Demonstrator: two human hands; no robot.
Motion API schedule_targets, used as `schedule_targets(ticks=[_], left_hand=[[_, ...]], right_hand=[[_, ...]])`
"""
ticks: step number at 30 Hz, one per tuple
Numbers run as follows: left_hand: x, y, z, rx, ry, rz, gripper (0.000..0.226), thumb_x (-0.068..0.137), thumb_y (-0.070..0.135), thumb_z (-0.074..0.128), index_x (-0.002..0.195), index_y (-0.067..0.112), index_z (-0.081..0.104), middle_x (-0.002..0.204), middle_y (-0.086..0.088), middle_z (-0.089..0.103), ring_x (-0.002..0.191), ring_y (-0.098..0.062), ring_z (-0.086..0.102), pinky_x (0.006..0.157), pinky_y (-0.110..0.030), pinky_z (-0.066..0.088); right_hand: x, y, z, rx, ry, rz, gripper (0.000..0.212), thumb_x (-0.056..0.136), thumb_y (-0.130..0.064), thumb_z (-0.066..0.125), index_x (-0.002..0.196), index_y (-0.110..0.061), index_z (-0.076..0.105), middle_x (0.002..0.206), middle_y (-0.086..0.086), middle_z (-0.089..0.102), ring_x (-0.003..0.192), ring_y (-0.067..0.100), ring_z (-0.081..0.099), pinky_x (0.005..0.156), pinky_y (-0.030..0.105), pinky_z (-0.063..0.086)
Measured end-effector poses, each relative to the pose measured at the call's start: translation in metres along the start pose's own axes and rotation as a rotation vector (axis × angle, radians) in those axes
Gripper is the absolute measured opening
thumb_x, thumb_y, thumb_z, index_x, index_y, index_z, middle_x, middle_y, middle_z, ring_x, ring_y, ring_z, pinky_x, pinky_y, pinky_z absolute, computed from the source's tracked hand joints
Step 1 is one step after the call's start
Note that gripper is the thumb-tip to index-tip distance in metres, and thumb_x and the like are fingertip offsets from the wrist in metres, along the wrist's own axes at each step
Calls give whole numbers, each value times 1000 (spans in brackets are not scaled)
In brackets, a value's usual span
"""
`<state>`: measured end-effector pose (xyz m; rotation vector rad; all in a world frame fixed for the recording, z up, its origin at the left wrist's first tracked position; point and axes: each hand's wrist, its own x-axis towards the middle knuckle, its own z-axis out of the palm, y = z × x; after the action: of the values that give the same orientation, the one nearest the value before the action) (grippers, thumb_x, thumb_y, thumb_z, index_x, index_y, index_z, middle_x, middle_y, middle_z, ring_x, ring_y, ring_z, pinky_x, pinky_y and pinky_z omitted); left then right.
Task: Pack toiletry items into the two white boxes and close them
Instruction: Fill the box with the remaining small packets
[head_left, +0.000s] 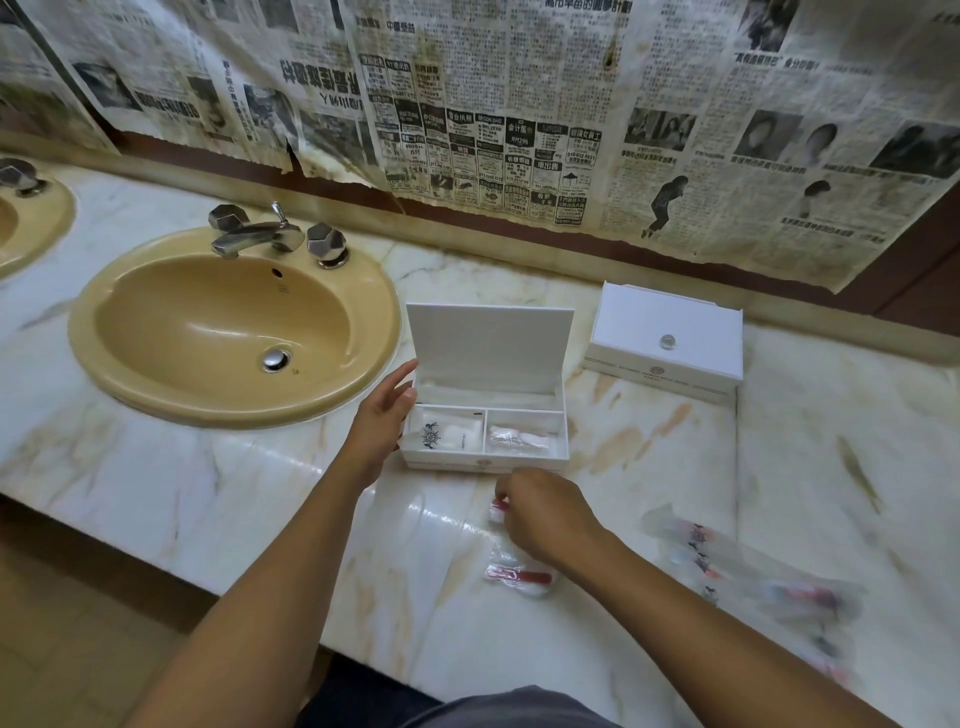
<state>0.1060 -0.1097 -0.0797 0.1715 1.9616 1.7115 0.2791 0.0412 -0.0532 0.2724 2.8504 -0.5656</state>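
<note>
An open white box (485, 415) is seen at the centre of the marble desk (675, 467), its lid raised; a white packet (451, 434) lies in its left compartment and a clear sachet (517, 439) in its right. The left hand (382, 415) is held against the box's 9 o'clock side, fingers straight and apart. At 6 o'clock from the box, a small red-and-white item (496, 512) is pinched by the curled fingers of the right hand (545, 517). A wrapped red item (519, 574) lies just below. A closed white box (667, 340) stands at 2 o'clock, blurred sachets (753, 571) at 4 o'clock, a tan sink (234, 327) at 9 o'clock.
</note>
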Motion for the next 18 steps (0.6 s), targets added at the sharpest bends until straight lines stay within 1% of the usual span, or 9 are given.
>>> schedule_targets(ticks=[2,4,6,7,9,11,14,16,18], left_hand=[[0,0,0,0,-2,-4,35,102,31,50,122,59,57,139,3,56,133,-15,48,96,-43,48],[1,-1,0,5,8,-10,35,102,31,50,121,60,57,139,4,55,133,-14,47,98,-44,47],[1,-1,-1,7,0,-8,35,101,32,51,122,59,56,141,5,54,134,-14,46,105,-50,44],[1,-1,-1,9,-4,-8,35,101,32,51,123,59,56,142,6,54,135,-15,46,106,-53,42],[0,-1,-1,10,-2,-14,35,101,32,51,123,59,56,142,5,53,136,-15,45,107,-53,41],[-1,1,0,10,3,-18,35,102,31,51,123,59,57,142,5,53,136,-14,44,108,-52,40],[-2,2,0,-3,0,-25,35,102,32,51,123,58,57,143,3,52,136,-15,44,107,-50,42],[-3,4,2,1,13,-36,34,102,31,50,122,58,56,143,2,50,136,-13,42,100,-43,43],[-4,6,3,0,17,-31,33,102,30,49,123,56,55,143,0,49,136,-14,42,94,-39,42]], right_hand=[[2,-5,-16,18,58,-28,17,91,-21,51,96,-14,66,98,4,64,93,26,60,74,32,47],[5,-10,-36,36,123,-55,18,92,-22,51,98,-16,66,99,2,63,95,24,59,73,31,44],[11,-11,-55,45,170,-61,19,92,-23,52,102,-18,67,100,1,62,95,23,57,73,31,43],[16,-10,-62,44,186,-51,19,91,-21,52,102,-18,67,99,1,63,94,22,57,73,31,44],[27,-5,-69,28,194,-15,20,89,-13,53,101,-18,69,97,0,63,91,22,59,70,31,45],[38,-1,-69,-13,170,23,19,87,-9,55,97,-17,69,95,1,64,88,23,60,68,30,46],[48,2,-64,-54,85,47,17,86,-7,58,97,-13,70,98,7,66,86,26,62,71,31,50],[52,3,-59,-38,-2,65,16,89,-11,58,99,-9,70,100,11,66,87,30,63,73,32,50],[55,4,-54,-15,-57,95,14,91,-13,60,98,-9,71,100,13,66,85,31,63,70,30,49]])
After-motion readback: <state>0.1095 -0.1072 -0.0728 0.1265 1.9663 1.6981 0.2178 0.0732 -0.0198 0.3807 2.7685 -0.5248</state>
